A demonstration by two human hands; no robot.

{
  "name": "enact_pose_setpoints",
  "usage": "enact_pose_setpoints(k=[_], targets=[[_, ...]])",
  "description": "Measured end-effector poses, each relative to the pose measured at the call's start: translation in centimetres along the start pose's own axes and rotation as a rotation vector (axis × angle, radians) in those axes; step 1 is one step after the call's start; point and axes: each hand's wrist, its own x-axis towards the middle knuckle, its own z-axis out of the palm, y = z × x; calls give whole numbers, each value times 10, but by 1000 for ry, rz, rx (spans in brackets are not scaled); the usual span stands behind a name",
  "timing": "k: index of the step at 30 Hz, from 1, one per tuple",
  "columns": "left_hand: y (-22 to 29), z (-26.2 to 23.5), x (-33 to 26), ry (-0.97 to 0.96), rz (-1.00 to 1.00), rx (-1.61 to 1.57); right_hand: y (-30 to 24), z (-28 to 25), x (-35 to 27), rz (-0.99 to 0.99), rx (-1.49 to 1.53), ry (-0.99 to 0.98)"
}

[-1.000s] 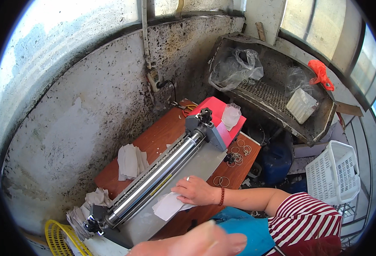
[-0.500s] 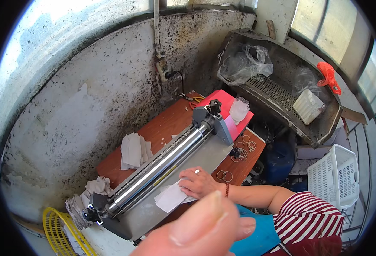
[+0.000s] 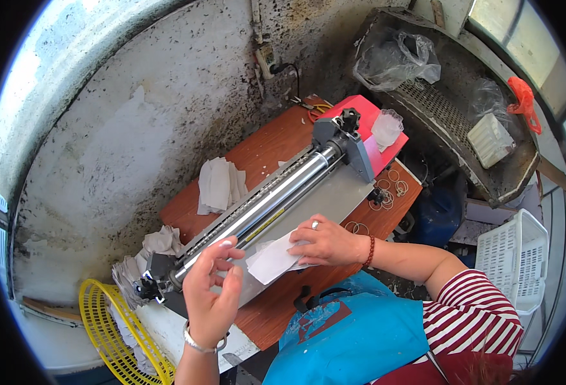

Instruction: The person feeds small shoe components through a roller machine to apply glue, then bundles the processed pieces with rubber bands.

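My right hand point(image 3: 329, 241), with a ring and a red bead bracelet, grips a small stack of white sheets point(image 3: 274, 258). The stack lies over the near side of the metal plate of a roller machine point(image 3: 265, 206). Raised over the machine's near left end is my left hand point(image 3: 211, 296), wearing a silver bracelet. Its fingers are bent but apart from the thumb, and nothing shows between them. Behind the roller, another pile of white sheets point(image 3: 219, 186) rests on the brown table point(image 3: 264, 142).
A yellow basket point(image 3: 106, 321) holding white pieces stands at lower left beside a sheet heap point(image 3: 129, 276). Rubber-band-like rings point(image 3: 385, 192) lie on the table's right part. Beyond are a grimy metal trough point(image 3: 434, 106), a white crate point(image 3: 514, 256) and a blue container point(image 3: 438, 215).
My left hand has moved from close in front of the camera down and left, over the machine's end. My right hand still grips the sheets. The whole view has shifted.
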Motion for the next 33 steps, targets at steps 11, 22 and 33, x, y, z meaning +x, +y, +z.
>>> enact_pose_setpoints(k=[11,22,33], targets=[[-89,43,89,-90,258,920,0,-6,9,-44,44,-34],[-91,101,157,-377,95,958,-1,4,10,-19,70,69],[-90,149,184,-313,198,953,2,-1,9,12,241,33]])
